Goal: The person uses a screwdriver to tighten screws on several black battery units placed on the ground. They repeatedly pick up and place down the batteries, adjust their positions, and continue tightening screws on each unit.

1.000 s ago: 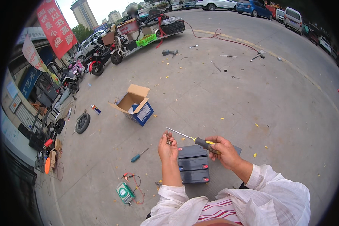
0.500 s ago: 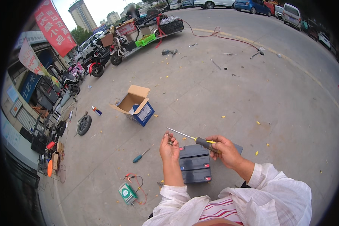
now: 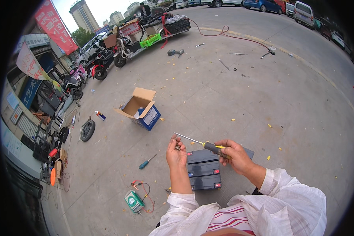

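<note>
My right hand [image 3: 236, 157] is closed around the dark, yellow-marked handle of a screwdriver [image 3: 213, 148]. Its long metal shaft points left, with the tip at the fingertips of my left hand [image 3: 177, 155]. That hand is closed, palm up, the thumb and a finger pinched near the tip. Small brassy metal pieces, probably screws or nuts, lie in its curled fingers; their exact kind is too small to make out. Below both hands, dark grey batteries [image 3: 203, 170] with red and blue terminals stand side by side on the ground, partly hidden by my right hand.
A teal-handled screwdriver [image 3: 144, 164] and a green-white tester with clip leads [image 3: 134, 201] lie to the left. Farther off are an open blue cardboard box [image 3: 148, 119], a small wheel [image 3: 87, 130], a spray can [image 3: 100, 115] and a power drill [image 3: 176, 52]. Parked scooters and a loaded cart stand behind.
The view has shifted very slightly. Both hands, the screwdriver and the small metal pieces keep nearly the same places.
</note>
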`<state>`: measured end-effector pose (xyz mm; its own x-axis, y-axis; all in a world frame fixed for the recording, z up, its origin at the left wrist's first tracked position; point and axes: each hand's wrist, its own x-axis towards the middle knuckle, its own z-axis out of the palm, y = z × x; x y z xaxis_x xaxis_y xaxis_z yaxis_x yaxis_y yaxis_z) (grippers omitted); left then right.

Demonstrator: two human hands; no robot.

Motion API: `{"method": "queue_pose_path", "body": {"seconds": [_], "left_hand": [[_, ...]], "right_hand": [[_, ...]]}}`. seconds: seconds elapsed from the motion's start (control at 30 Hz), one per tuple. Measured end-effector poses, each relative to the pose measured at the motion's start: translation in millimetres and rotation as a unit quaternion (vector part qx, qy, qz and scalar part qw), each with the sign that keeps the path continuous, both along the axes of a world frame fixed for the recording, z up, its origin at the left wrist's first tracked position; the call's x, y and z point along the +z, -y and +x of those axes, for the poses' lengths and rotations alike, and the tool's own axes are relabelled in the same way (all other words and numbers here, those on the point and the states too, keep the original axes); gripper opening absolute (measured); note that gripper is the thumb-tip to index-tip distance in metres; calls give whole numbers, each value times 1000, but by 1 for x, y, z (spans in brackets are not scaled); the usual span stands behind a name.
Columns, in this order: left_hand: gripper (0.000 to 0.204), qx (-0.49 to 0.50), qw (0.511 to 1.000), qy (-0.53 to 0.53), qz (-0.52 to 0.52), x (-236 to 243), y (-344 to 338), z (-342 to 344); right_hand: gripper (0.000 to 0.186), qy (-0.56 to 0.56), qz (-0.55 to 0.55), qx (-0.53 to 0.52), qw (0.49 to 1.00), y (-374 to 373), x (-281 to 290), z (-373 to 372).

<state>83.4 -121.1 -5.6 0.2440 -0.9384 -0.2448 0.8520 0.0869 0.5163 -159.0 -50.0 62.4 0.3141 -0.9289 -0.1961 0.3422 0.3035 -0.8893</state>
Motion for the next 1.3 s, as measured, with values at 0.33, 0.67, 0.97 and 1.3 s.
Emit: {"method": "queue_pose_path", "body": {"seconds": [0.33, 0.67, 0.97, 1.3], "left_hand": [[19, 23, 1000, -8, 9, -2, 1, -1], [14, 25, 999, -9, -19, -3, 4, 3], [20, 46, 997, -50, -48, 12, -8, 3], [19, 41, 990, -120, -58, 24, -12, 9]], "right_hand": [[34, 2, 6, 1, 1000, 0, 0, 1], [36, 5, 3, -8, 1000, 2, 4, 2], [33, 30, -65, -97, 993, -1, 6, -5], [30, 30, -105, -95, 989, 0, 8, -7]]}}
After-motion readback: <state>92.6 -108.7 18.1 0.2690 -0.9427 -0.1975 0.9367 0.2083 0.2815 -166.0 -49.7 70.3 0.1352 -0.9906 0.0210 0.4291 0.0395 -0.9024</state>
